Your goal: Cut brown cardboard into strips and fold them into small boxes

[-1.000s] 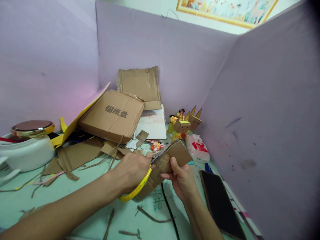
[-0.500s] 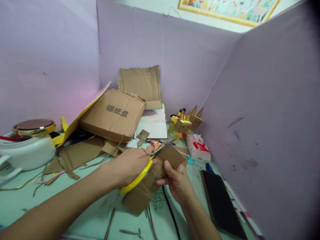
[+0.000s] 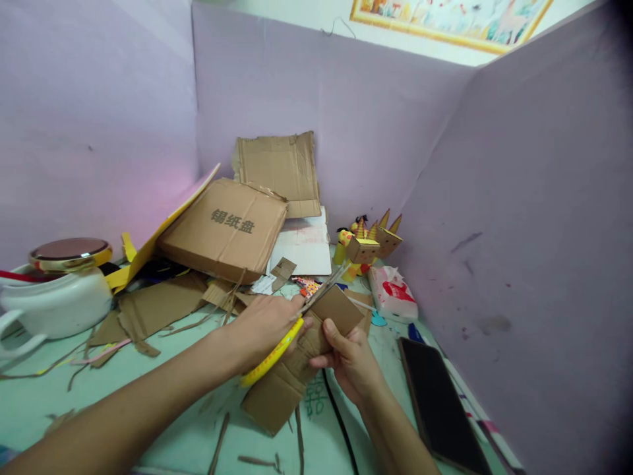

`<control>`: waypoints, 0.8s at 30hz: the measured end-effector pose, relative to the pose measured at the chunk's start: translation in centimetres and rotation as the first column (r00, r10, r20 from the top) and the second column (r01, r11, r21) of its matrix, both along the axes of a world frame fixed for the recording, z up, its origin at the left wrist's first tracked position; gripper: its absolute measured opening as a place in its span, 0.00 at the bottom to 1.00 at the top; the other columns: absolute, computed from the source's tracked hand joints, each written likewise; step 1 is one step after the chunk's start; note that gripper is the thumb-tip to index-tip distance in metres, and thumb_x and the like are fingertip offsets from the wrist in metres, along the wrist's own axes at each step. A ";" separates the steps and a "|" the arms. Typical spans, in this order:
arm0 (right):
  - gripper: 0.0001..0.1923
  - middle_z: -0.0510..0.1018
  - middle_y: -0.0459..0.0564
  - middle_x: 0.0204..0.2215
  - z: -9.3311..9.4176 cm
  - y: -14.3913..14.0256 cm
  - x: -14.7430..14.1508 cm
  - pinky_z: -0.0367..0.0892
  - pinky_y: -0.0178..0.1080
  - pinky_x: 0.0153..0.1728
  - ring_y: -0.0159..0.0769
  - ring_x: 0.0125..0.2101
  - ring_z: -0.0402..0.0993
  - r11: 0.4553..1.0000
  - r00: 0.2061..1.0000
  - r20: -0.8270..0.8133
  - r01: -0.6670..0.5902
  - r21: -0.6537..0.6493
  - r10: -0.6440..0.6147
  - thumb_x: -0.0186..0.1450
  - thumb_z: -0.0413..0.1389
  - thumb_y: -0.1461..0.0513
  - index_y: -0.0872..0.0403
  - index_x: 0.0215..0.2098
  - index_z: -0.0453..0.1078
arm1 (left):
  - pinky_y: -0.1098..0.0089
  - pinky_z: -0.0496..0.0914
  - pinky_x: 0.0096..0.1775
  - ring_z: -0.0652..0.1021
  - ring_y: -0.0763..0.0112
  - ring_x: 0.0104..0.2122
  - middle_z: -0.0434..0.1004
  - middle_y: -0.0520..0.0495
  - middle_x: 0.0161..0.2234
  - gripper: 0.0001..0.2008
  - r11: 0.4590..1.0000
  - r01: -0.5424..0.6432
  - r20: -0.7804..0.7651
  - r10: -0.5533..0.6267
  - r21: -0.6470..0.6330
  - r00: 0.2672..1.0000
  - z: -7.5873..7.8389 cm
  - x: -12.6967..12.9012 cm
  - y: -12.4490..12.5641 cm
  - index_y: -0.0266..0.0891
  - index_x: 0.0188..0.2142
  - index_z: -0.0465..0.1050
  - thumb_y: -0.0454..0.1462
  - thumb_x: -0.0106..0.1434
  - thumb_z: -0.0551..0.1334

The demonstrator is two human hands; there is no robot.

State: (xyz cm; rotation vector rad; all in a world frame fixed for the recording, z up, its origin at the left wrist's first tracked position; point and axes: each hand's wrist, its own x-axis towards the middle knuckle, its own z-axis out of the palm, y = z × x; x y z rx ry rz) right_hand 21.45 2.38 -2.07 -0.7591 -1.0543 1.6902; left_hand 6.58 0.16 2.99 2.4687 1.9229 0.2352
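My left hand [image 3: 270,330] is closed on a pair of scissors [image 3: 273,356] with yellow handles. Their metal blades point up and to the right, along the upper left edge of a brown cardboard strip [image 3: 277,396]. The strip is creased across its middle and held slanted over the table. My right hand [image 3: 346,359] pinches the strip near its upper right end, thumb on top and fingers partly hidden behind it. The fingers of my left hand inside the scissor handles are mostly out of sight.
A printed cardboard box [image 3: 225,231] leans over scraps at the back left. A white pot [image 3: 59,303] stands left, with a round mirror-like lid [image 3: 72,254] on it. Small cardboard-headed figures [image 3: 363,251] and a tissue pack [image 3: 393,293] are at back right; a phone [image 3: 440,402] lies right.
The scissor blades have come closer together along the cardboard's edge. The strip and both hands have shifted only slightly.
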 end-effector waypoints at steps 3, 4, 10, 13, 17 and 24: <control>0.28 0.79 0.47 0.33 -0.1 0.2 0.1 0.72 0.29 0.13 0.34 0.26 0.76 0.999 1.000 -0.011 -0.018 -0.037 0.018 0.51 0.63 0.59 0.52 0.50 0.65 | 0.69 0.66 0.27 0.78 0.60 0.29 0.77 0.43 0.28 0.14 1.000 -0.028 0.094 0.029 -0.006 0.995 -0.2 -0.3 0.2 0.38 0.39 0.67 0.41 0.62 0.48; 0.27 0.79 0.47 0.33 -0.2 0.3 0.1 0.72 0.29 0.12 0.33 0.26 0.76 0.998 1.000 -0.008 -0.022 -0.053 0.022 0.51 0.64 0.59 0.51 0.49 0.66 | 0.71 0.65 0.28 0.78 0.63 0.29 0.77 0.45 0.28 0.14 0.999 -0.044 0.135 0.044 -0.004 0.990 -0.3 -0.7 0.4 0.39 0.38 0.67 0.42 0.63 0.47; 0.17 0.76 0.42 0.22 -0.6 1.6 0.8 0.55 0.21 0.05 0.23 0.15 0.68 0.984 1.000 -0.013 0.024 -0.174 -0.027 0.50 0.64 0.57 0.56 0.36 0.71 | 0.68 0.64 0.27 0.78 0.56 0.29 0.77 0.41 0.28 0.16 0.961 -0.274 -0.033 0.275 0.029 0.961 -1.2 -5.5 0.2 0.39 0.35 0.66 0.47 0.61 0.48; 0.17 0.72 0.40 0.17 -0.6 2.0 1.0 0.47 0.20 0.04 0.20 0.11 0.61 0.978 0.997 -0.043 0.048 -0.201 -0.058 0.48 0.65 0.57 0.58 0.32 0.71 | 0.67 0.64 0.28 0.77 0.55 0.32 0.78 0.41 0.32 0.14 0.978 -0.201 -0.033 0.200 -0.061 0.979 -2.2 -7.5 -0.4 0.41 0.40 0.69 0.42 0.59 0.52; 0.16 0.73 0.41 0.17 -0.2 2.1 1.1 0.44 0.22 0.05 0.21 0.11 0.61 0.968 0.989 -0.055 0.120 -0.221 -0.135 0.48 0.65 0.58 0.57 0.32 0.71 | 0.66 0.66 0.32 0.77 0.56 0.36 0.79 0.45 0.37 0.23 0.985 -0.134 0.081 0.143 -0.111 0.986 -3.0 -8.6 -1.2 0.52 0.52 0.64 0.39 0.55 0.56; 0.17 0.79 0.49 0.25 -0.2 0.3 -0.3 0.70 0.36 0.26 0.36 0.24 0.74 0.999 0.998 -0.043 0.052 -0.014 -0.053 0.48 0.64 0.57 0.58 0.34 0.74 | 0.68 0.69 0.36 0.76 0.65 0.34 0.77 0.43 0.37 0.22 0.990 -0.099 0.884 0.137 -0.103 0.446 -2.6 -4.1 -1.2 0.36 0.45 0.68 0.49 0.57 0.56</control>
